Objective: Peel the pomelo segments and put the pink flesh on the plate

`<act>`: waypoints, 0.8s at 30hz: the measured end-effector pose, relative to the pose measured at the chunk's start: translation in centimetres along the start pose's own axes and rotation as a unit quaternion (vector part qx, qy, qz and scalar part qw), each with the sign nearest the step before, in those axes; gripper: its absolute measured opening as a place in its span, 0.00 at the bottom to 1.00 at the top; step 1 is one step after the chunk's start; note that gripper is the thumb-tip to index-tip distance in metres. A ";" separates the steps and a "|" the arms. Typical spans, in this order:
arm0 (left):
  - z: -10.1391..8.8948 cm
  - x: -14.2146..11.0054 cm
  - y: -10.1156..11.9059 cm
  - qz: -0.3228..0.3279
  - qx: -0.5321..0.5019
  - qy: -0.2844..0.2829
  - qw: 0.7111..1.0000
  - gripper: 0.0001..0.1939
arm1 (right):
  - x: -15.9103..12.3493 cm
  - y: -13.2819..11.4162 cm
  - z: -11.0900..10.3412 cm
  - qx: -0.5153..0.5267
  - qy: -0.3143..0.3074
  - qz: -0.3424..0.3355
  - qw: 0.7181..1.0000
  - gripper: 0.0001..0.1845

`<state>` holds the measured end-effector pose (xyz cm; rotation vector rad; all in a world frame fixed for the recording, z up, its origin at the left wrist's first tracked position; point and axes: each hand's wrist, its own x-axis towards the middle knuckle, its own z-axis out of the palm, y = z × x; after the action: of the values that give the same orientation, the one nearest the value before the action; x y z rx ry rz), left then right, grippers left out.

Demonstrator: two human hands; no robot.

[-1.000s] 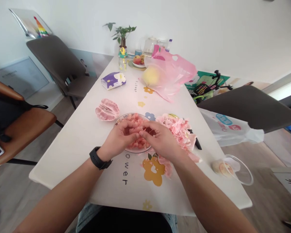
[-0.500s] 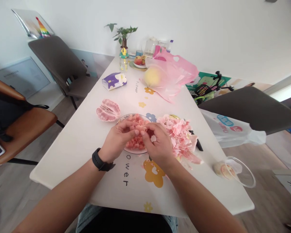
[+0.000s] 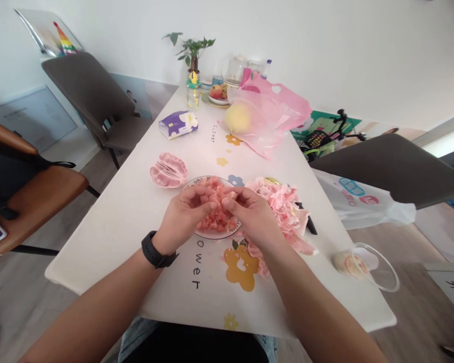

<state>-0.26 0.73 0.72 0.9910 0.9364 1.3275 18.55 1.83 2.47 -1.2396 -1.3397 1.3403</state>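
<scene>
My left hand (image 3: 183,214), with a black watch on the wrist, is closed in a pinch on a piece of pink pomelo flesh (image 3: 209,199) over the plate. Beside it, my right hand (image 3: 252,212) pinches a small pale scrap of pomelo membrane (image 3: 232,195) between thumb and forefinger. Below both hands, a patterned plate (image 3: 212,235) carries a heap of peeled pomelo pulp (image 3: 217,220). A larger peeled chunk of pomelo (image 3: 169,170) lies on the table left of the plate. Pink pomelo skins (image 3: 282,204) are piled to the right.
A black handle (image 3: 310,225) pokes out beside the skins. Near the right edge lies a clear plastic tub (image 3: 376,267). Farther back are a tissue pack (image 3: 178,124), a pink plastic bag (image 3: 272,108) with a yellow fruit, a fruit plate (image 3: 218,101) and a plant (image 3: 192,53).
My right hand has moved slightly right and apart from my left, with a pale scrap now showing at its fingertips. The left hand stays almost where it was.
</scene>
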 end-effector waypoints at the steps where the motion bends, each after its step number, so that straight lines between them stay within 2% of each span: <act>1: 0.0 0.0 -0.1 0.006 0.008 0.000 1.000 0.15 | 0.0 0.0 -0.1 -0.003 0.006 0.005 1.000 0.16; 10: 0.3 -0.2 0.1 0.022 0.006 0.022 1.000 0.15 | 0.0 0.5 0.9 0.175 0.053 0.031 0.983 0.19; 16: 0.2 -0.3 0.0 0.031 0.017 0.024 0.999 0.14 | 0.0 0.8 1.7 0.220 0.074 0.037 0.972 0.20; 21: -0.5 -0.1 0.5 0.054 0.017 0.054 0.997 0.14 | 0.6 1.2 0.3 0.213 0.096 0.005 0.972 0.18; 24: -0.9 0.3 0.8 0.074 -0.015 0.070 0.995 0.12 | 0.6 1.0 -0.9 0.203 0.074 -0.007 0.976 0.21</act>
<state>-1.40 1.02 1.22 0.9678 0.9606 1.5474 19.46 2.48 1.48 -1.0228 -0.9108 1.3982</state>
